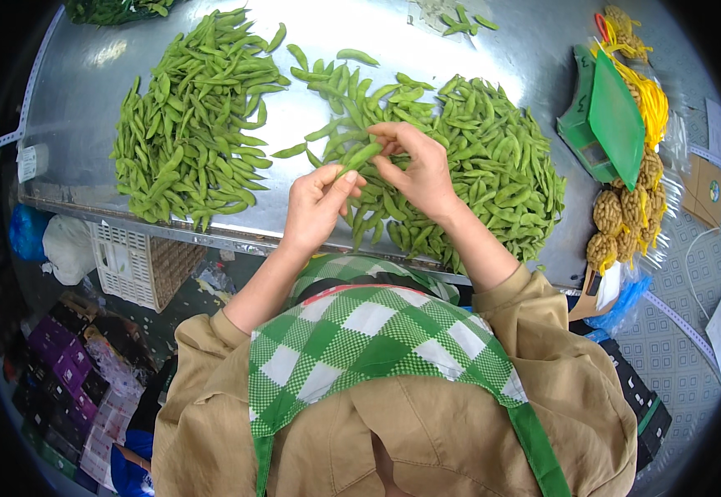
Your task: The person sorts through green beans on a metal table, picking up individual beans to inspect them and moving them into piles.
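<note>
Two piles of green soybean pods lie on a shiny metal table [81,112]: the left pile [186,124] and the right pile [497,155]. Loose pods spread between them. My left hand [320,202] pinches the lower end of a green soybean pod [360,156] between thumb and fingers, over the near left side of the right pile. At the pod's upper end is my right hand [413,164], its thumb and fingers bent around that end. Whether its fingertips press on the pod is hard to tell.
A green plastic weighing scale [612,118] stands on the right, beside net bags of brown nuts [633,211] and yellow netting [652,105]. A few pods [463,25] lie at the far edge. Below the table's left front edge sits a white plastic crate [124,264].
</note>
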Tool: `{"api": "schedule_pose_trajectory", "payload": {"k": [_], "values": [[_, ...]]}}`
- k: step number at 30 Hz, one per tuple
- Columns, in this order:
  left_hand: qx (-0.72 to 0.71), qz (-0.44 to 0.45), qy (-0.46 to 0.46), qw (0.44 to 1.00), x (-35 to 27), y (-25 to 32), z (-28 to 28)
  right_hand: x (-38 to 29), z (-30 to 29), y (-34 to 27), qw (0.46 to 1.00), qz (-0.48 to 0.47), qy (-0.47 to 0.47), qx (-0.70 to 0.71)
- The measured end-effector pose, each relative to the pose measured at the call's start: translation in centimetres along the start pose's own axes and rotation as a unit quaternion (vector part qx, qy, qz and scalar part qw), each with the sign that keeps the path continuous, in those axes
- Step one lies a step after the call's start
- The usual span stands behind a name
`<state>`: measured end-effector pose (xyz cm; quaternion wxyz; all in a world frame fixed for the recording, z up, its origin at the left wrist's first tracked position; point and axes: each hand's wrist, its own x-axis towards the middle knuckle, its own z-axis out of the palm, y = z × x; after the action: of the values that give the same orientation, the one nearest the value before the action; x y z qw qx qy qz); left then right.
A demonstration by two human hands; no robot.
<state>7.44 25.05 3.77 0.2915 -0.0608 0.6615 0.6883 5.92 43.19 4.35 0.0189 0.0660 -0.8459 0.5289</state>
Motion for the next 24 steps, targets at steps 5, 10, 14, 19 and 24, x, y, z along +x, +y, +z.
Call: {"api": "schedule_pose_trajectory", "payload": {"k": [5, 10, 14, 19, 24], "values": [[0.016, 0.006, 0.013, 1.0, -0.1, -0.9, -0.4, 0.0, -0.4, 0.5, 0.994, 0.073, -0.041, 0.075], [0.086, 0.041, -0.003, 0.995, -0.2, -1.5, -0.8, 0.1, -1.1, 0.7, 0.945, 0.206, -0.17, 0.191], [0.006, 0.036, 0.034, 0.999, 0.2, -1.3, -0.3, 0.2, -1.0, 1.6, 0.918, 0.201, -0.138, 0.312], [-0.028, 0.08, 0.043, 0.995, 0.7, -1.0, -0.5, 0.5, -1.3, 1.2, 0.917, 0.19, -0.138, 0.323], [-0.046, 0.074, 0.046, 0.995, 0.8, -1.0, -0.5, 0.9, -1.2, 1.1, 0.917, 0.203, -0.148, 0.311]]}}
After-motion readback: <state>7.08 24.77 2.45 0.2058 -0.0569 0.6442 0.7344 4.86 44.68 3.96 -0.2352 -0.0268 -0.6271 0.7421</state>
